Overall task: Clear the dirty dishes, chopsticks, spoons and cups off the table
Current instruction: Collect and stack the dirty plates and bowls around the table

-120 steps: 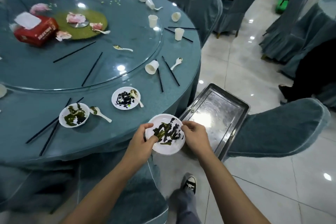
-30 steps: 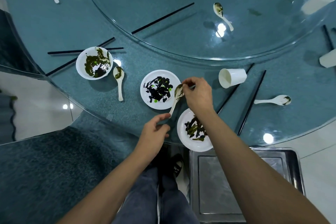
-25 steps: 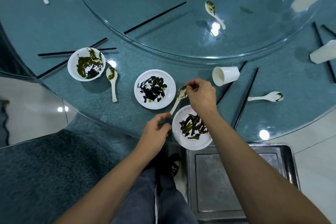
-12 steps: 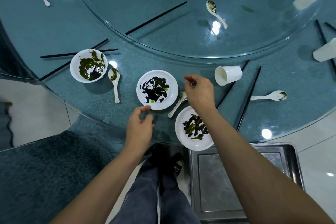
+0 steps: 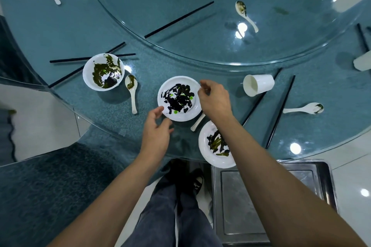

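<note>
The step in hand looks to be picking up the round white plate smeared with black sauce [image 5: 179, 98], which is sitting on the blue-green speckled worktop [image 5: 152, 70] near its front edge. The left hand [image 5: 158, 132] is hovering at the plate's near-left rim, fingers apart and loosely bent, the forefinger touching the rim or just short of it. The right hand [image 5: 214, 100] is hanging over the far-right rim, fingers curled, thumb and forefinger drawn close. I cannot tell whether they are already pinching the rim.

The next move is probably calling for a grip on both rims and a level lift, so that the sauce is not running. The plate would then go either onto the second white plate with green scraps [image 5: 215, 146], which is overhanging the worktop edge, or down to the rectangular steel tray [image 5: 271, 196] below.

The right hand is hiding the bowl of a white plastic spoon [image 5: 197, 122], so only its handle is showing. The right forearm is covering part of the second plate, and the frame is cutting off the tray's near end.
</note>
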Tool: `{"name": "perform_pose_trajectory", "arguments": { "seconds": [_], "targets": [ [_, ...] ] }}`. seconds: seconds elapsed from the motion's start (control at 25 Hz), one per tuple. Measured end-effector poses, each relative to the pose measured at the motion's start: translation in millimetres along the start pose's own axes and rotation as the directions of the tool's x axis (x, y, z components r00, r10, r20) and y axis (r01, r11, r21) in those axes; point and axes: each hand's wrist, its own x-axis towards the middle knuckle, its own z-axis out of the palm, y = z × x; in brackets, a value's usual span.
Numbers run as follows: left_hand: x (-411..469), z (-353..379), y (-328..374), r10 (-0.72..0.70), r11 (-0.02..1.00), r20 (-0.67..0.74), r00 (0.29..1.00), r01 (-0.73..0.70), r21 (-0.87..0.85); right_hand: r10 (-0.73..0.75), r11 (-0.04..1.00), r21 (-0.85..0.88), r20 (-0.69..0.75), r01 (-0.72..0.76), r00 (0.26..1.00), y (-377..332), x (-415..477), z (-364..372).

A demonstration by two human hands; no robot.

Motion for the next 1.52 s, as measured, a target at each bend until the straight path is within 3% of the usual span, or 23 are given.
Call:
{"name": "perform_pose_trajectory", "arguments": {
  "seconds": [0.4,0.72,0.96,1.28,1.52],
  "targets": [
    [-28,16,8,0.089,0.990,0.150,0.985,-0.104,0.095,0.092,0.979,0.197,-0.222,-0.048,0.971,36,-45,-42],
    [-55,36,-11,0.109,0.963,0.266,0.958,-0.168,0.210,0.144,0.987,0.117,-0.343,-0.110,0.928,84,-95,-46],
    [-68,40,-22,0.074,0.909,0.306,0.949,-0.190,0.370,0.206,0.978,0.092,-0.339,-0.185,0.918,108,-118,-48],
    [-75,37,-28,0.041,0.866,0.327,0.944,-0.197,0.460,0.231,0.972,0.120,-0.348,-0.201,0.908,126,-134,-36],
    [-61,45,-28,-0.003,0.875,0.314,0.949,-0.149,0.460,0.314,0.919,0.327,-0.271,-0.220,0.910,124,-133,-33]
  ]
}}
